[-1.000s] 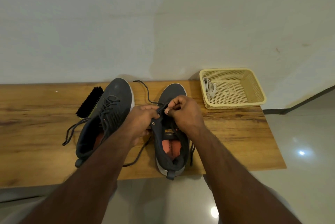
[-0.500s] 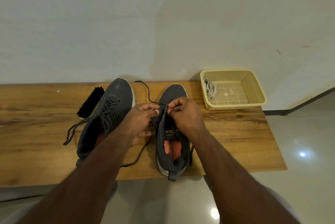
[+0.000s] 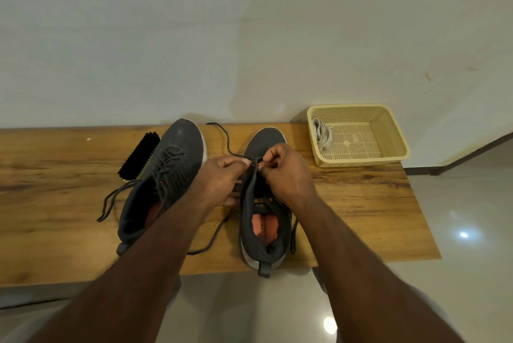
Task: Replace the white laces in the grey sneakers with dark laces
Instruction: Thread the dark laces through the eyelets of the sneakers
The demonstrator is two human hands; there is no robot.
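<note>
Both hands pinched the dark lace [image 3: 226, 142] over the right sneaker [image 3: 263, 220], feeding an eyelet I guess. Left hand [image 3: 222, 178] steadied, right hand [image 3: 286, 173] threaded.

Two sneakers [image 3: 266, 203] side by side on the bench [image 3: 361, 203] — brush [image 3: 138, 156] left, basket [image 3: 394, 137] right.

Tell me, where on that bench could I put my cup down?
Bare wood lies left of the brush and in front of the basket, right of the right sneaker. Between the sneakers it is crowded with hands and dark lace.
</note>
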